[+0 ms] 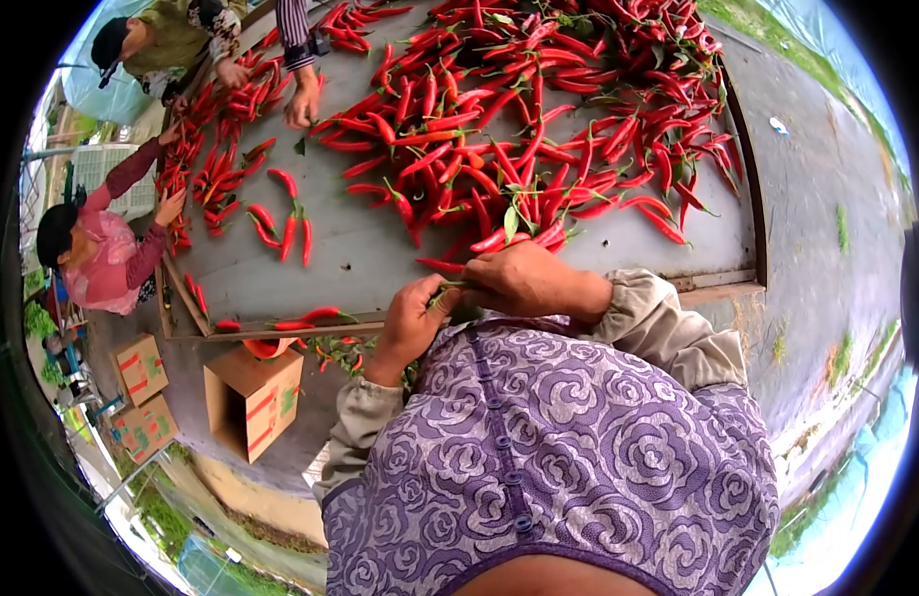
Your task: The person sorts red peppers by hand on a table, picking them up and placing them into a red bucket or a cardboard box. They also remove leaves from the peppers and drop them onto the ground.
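Observation:
At the near edge of the table, my left hand [412, 320] is closed, its thumb and fingers pinching a thin green stem [441, 290]. Close beside it, my right hand [534, 280] is curled with its fingertips meeting the stem, and its back hides whatever lies inside. Just beyond my right knuckles are red chili peppers [494, 239] and a green leaf [511, 221]. A large heap of red chilies [539, 109] with green stems spreads over the grey tabletop [380, 253].
Across the table two people [92, 248] reach into another chili pile [211, 169]; a third person's hand [302, 99] rests near the heap. Wooden rims [717, 281] edge the table. An open cardboard box [253, 397], a red bowl [268, 348] and more boxes [141, 370] stand at lower left.

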The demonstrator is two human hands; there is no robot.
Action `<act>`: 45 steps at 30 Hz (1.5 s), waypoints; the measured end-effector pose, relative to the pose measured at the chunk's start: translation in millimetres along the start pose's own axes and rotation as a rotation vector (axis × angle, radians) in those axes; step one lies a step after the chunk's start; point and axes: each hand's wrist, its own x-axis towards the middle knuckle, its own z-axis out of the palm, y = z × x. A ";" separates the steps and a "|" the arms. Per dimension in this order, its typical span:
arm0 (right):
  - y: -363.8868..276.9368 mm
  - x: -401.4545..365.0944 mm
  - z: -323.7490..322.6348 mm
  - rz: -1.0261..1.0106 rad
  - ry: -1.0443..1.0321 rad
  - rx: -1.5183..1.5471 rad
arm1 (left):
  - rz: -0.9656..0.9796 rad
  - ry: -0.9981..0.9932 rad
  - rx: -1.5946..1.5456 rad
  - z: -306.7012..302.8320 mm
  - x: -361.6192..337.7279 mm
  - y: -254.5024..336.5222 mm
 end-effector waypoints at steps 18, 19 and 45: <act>42.4 -68.7 -94.3 0.517 -0.287 0.114 | -0.113 -0.132 -0.570 -77.8 -11.9 21.4; 50.9 -70.8 -98.3 0.599 -0.215 -0.080 | -0.068 -0.096 -0.802 -87.4 -3.7 12.6; 22.3 -6.6 16.5 -0.003 0.317 0.094 | -0.442 0.218 -0.768 13.2 49.1 -11.3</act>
